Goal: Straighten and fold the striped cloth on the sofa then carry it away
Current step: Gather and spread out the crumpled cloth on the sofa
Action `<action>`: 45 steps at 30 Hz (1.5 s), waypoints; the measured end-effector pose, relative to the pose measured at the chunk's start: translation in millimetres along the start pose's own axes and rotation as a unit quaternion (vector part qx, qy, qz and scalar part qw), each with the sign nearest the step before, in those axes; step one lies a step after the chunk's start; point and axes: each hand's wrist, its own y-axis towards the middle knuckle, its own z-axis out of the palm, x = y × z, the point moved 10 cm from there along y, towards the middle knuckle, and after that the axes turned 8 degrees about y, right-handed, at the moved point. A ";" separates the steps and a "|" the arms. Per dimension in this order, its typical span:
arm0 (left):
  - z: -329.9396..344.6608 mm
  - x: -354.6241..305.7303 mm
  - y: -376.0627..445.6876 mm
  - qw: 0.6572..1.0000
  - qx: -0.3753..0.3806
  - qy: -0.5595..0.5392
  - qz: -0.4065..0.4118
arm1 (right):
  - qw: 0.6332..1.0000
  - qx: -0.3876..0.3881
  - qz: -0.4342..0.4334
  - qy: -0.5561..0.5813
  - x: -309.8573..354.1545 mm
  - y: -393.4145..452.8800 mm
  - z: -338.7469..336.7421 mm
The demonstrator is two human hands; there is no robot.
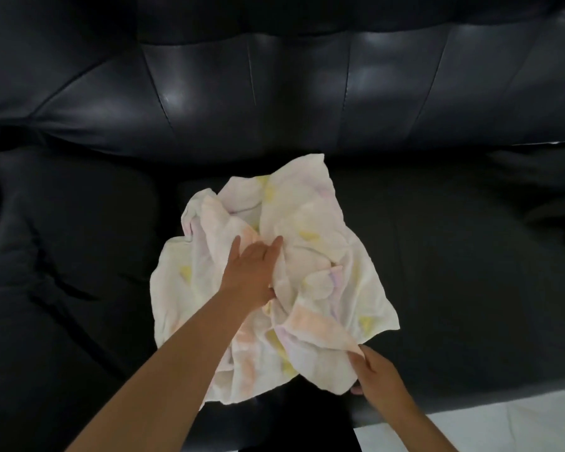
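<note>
Head view: your striped cloth (294, 256), white with faint pink, yellow and orange bands, lies crumpled on the seat of the black leather sofa (437, 256). Your left hand (253, 272) rests on the cloth's middle, fingers spread, thumb tucked into a fold. Your right hand (374, 373) pinches the cloth's near edge, toward the sofa's front. White floor (503, 425) shows beyond that front edge

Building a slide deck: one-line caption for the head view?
Left hand presses the crumpled striped cloth on the black sofa; right hand pinches its near edge.
</note>
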 end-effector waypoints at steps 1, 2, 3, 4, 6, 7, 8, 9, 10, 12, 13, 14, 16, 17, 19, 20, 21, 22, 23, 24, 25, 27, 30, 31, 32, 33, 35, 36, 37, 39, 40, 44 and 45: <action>-1.3 -1.4 5.9 0.999 0.006 0.043 -0.007 | 0.997 0.001 0.022 0.073 -0.1 -1.2 -2.0; -5.4 -1.1 8.6 0.999 -0.002 0.051 -0.009 | 0.988 -0.007 0.037 0.151 3.3 -3.6 -5.8; -8.0 4.1 7.4 1.000 -0.020 -0.005 -0.016 | 0.971 -0.023 0.042 0.232 9.6 -6.7 -12.8; -10.5 14.8 2.3 0.993 -0.024 -0.113 -0.037 | 0.949 -0.044 0.039 0.310 19.2 -11.1 -22.3; -17.3 44.9 -25.1 0.923 -0.025 -0.370 -0.105 | 0.898 -0.076 0.009 0.434 46.5 -25.3 -44.6; -18.9 60.8 -43.8 0.874 -0.028 -0.466 -0.135 | 0.873 -0.081 -0.021 0.481 63.4 -33.4 -55.6; -17.8 70.9 -64.9 0.828 -0.016 -0.539 -0.156 | 0.852 -0.069 -0.049 0.516 83.4 -42.9 -61.3; -12.4 74.4 -85.9 0.799 0.014 -0.578 -0.165 | 0.835 -0.051 -0.080 0.542 103.0 -50.4 -62.5; -10.1 70.0 -105.6 0.792 0.052 -0.589 -0.154 | 0.842 -0.038 -0.117 0.526 126.0 -60.2 -60.7; -3.9 59.9 -141.4 0.798 0.097 -0.578 -0.142 | 0.883 -0.027 -0.159 0.441 167.9 -68.9 -39.7; -0.3 63.7 -156.3 0.792 0.089 -0.580 -0.168 | 0.910 0.008 -0.153 0.385 185.4 -70.6 -14.4; 0.4 69.7 -169.4 0.775 0.070 -0.594 -0.203 | 0.928 0.082 -0.168 0.322 210.8 -72.8 17.0; 3.6 86.6 -194.1 0.725 0.036 -0.633 -0.269 | 0.934 0.244 -0.192 0.174 247.1 -88.1 89.5; 6.3 95.2 -203.8 0.710 0.029 -0.643 -0.286 | 0.931 0.280 -0.206 0.108 251.9 -90.9 116.3; 11.7 108.6 -216.3 0.682 0.023 -0.668 -0.297 | 0.937 0.255 -0.237 0.021 237.2 -75.5 138.4; 18.6 116.8 -221.7 0.655 0.021 -0.689 -0.310 | 0.952 0.205 -0.227 0.029 223.7 -61.4 134.4; 24.9 125.5 -225.2 0.626 0.011 -0.710 -0.323 | 0.967 0.142 -0.205 0.048 202.8 -45.2 122.6; 29.4 136.7 -227.9 0.602 -0.011 -0.723 -0.338 | 0.981 0.081 -0.169 0.047 176.7 -30.8 109.0; 34.2 148.0 -230.3 0.581 -0.035 -0.731 -0.355 | 0.991 0.024 -0.132 0.011 149.8 -18.0 98.7; 37.9 155.8 -230.4 0.569 -0.054 -0.735 -0.364 | 0.994 -0.021 -0.105 -0.031 126.5 -7.2 90.1; 40.1 160.7 -228.6 0.568 -0.067 -0.733 -0.369 | 0.993 -0.048 -0.090 -0.061 109.4 1.5 85.9; 41.9 165.2 -223.9 0.575 -0.086 -0.721 -0.377 | 0.989 -0.087 -0.083 -0.089 95.4 10.0 85.6; 39.7 156.6 -216.2 0.567 -0.103 -0.720 -0.387 | 0.945 -0.147 -0.163 -0.245 115.8 17.8 88.6; 38.9 152.1 -213.2 0.559 -0.107 -0.728 -0.381 | 0.926 -0.165 -0.212 -0.265 128.9 18.3 88.4; 39.9 148.0 -210.5 0.548 -0.104 -0.739 -0.377 | 0.921 -0.160 -0.259 -0.243 141.3 17.3 87.6; 40.2 142.3 -207.2 0.540 -0.093 -0.748 -0.374 | 0.926 -0.131 -0.292 -0.200 152.4 12.5 86.3; 43.7 133.1 -204.0 0.521 -0.076 -0.759 -0.383 | 0.926 -0.061 -0.349 -0.129 167.2 -12.3 80.7; 46.0 129.5 -204.7 0.520 -0.069 -0.752 -0.400 | 0.916 -0.033 -0.378 -0.132 169.1 -29.8 77.0; 46.3 126.7 -205.3 0.538 -0.062 -0.733 -0.412 | 0.903 -0.004 -0.402 -0.150 164.3 -46.4 74.3; 43.0 119.5 -204.9 0.570 -0.060 -0.708 -0.413 | 0.878 0.039 -0.423 -0.220 134.3 -75.2 71.6; 42.4 114.4 -204.7 0.571 -0.064 -0.711 -0.405 | 0.875 0.041 -0.416 -0.244 113.4 -83.1 65.9; 66.6 84.6 -202.1 0.521 -0.024 -0.759 -0.390 | 0.969 0.033 -0.222 -0.105 40.7 -72.8 19.6; 75.9 74.0 -200.2 0.512 -0.001 -0.761 -0.398 | 0.985 0.069 -0.154 -0.036 20.9 -64.8 17.3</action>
